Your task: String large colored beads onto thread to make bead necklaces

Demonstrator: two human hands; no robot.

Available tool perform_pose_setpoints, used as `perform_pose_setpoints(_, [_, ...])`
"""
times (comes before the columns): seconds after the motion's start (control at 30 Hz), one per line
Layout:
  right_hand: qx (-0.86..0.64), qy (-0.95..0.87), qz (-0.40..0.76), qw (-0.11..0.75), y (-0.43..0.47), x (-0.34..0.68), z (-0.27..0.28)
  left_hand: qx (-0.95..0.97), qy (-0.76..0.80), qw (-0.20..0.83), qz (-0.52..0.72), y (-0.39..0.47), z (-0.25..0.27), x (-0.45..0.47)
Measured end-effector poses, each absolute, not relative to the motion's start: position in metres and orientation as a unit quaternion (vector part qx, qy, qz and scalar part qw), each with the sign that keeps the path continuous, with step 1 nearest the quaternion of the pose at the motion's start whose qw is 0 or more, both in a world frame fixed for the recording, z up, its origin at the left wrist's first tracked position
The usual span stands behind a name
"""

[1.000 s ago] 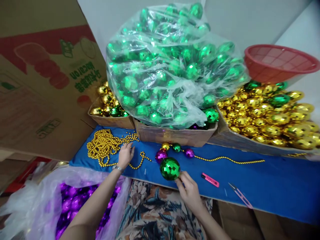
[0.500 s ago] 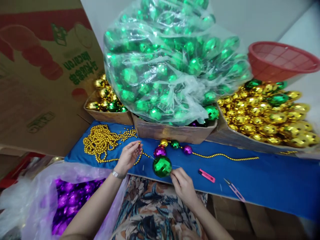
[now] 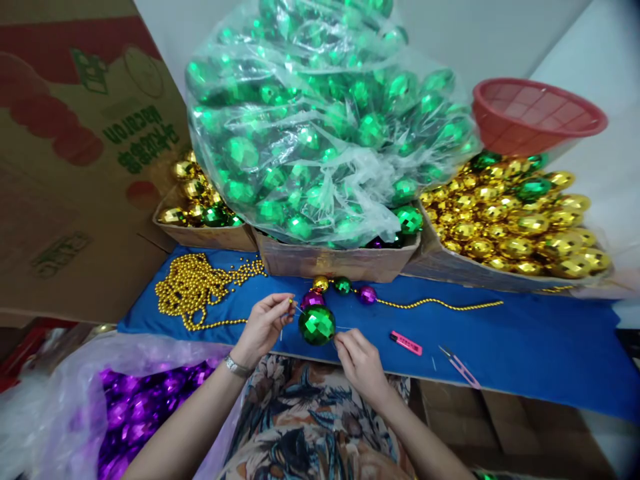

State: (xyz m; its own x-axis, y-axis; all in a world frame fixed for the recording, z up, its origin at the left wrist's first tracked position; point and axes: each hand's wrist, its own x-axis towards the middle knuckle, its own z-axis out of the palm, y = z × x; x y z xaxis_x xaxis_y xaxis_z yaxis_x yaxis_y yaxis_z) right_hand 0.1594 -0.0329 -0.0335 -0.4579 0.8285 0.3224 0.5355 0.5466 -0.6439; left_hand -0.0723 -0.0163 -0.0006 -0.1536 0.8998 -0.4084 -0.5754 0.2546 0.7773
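My left hand [image 3: 269, 325] is closed in a pinch on the end of a gold bead chain [image 3: 220, 325], a gold bead showing at its fingertips. A thin clear string runs from there toward a large faceted green ball [image 3: 317, 325]. On the ball's right side, my right hand [image 3: 364, 365] pinches the thin string [image 3: 343, 328] close to the ball. Behind it curve a purple ball [image 3: 312, 300], a gold ball [image 3: 321, 285], a smaller green ball [image 3: 343, 285] and another purple ball [image 3: 368, 295], followed by a gold bead strand [image 3: 440, 304].
A gold bead pile [image 3: 187, 287] lies left on the blue cloth [image 3: 525, 347]. Right are a pink cutter [image 3: 406, 343] and thread snips [image 3: 460, 367]. Behind stand cardboard boxes [image 3: 335, 261], a bag of green balls [image 3: 320, 133] and a red basket [image 3: 540, 113]. Purple balls [image 3: 145, 413] fill a bag lower left.
My left hand has moved right and slightly down, bringing the bead chain's end closer to the large green ball. My right hand keeps its pinch beside the ball. The view has shifted slightly.
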Motion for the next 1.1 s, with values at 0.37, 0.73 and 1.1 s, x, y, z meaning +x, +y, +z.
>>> perform_pose_setpoints(0.37, [-0.434,-0.8,0.243,0.335,-0.033,0.164,-0.041,0.299,0.532,0.566,0.555,-0.022,-0.001,-0.056])
perform_pose_setpoints(0.73, [-0.519,-0.752,0.263,0.309,-0.022,0.197,-0.086,0.51,0.524,0.46,0.504,-0.013,-0.016,-0.017])
perform_pose_setpoints(1.1, [-0.46,-0.782,0.241,0.344,-0.004,0.191,-0.035,0.622,0.46,0.382,0.505,0.004,0.03,0.003])
